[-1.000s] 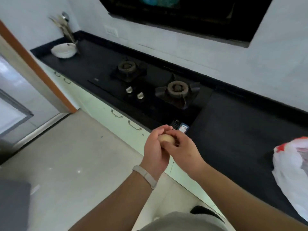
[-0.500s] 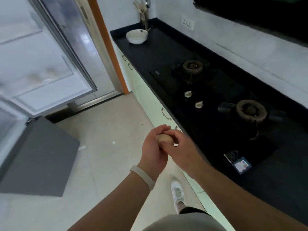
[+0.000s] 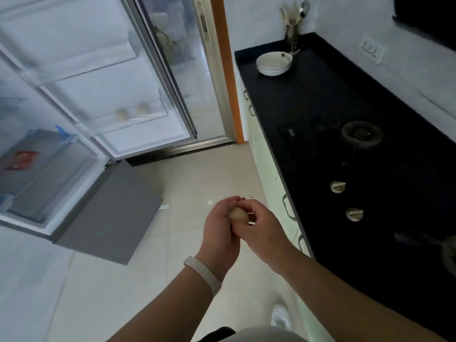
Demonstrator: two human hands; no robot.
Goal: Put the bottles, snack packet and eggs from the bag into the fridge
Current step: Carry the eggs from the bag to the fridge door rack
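Observation:
A pale brown egg (image 3: 237,214) is cupped between both hands above the floor, in front of me. My left hand (image 3: 219,233), with a white wristband, wraps it from the left. My right hand (image 3: 261,230) covers it from the right. The fridge (image 3: 49,169) stands open at the left, its door (image 3: 103,77) swung out. Two eggs (image 3: 130,112) lie in a clear shelf on that door. A red snack packet (image 3: 21,160) lies on a shelf inside the fridge. The bag is out of view.
A black counter (image 3: 320,99) runs along the right with a gas hob (image 3: 361,134), two knobs, stacked white bowls (image 3: 274,62) and a utensil holder (image 3: 293,38). An open grey lower fridge door (image 3: 111,218) juts over the tiled floor. My white shoe (image 3: 281,317) is below.
My view has swung left from the counter and bag to the open fridge. Both hands stay closed around the egg, carried along the counter towards the fridge.

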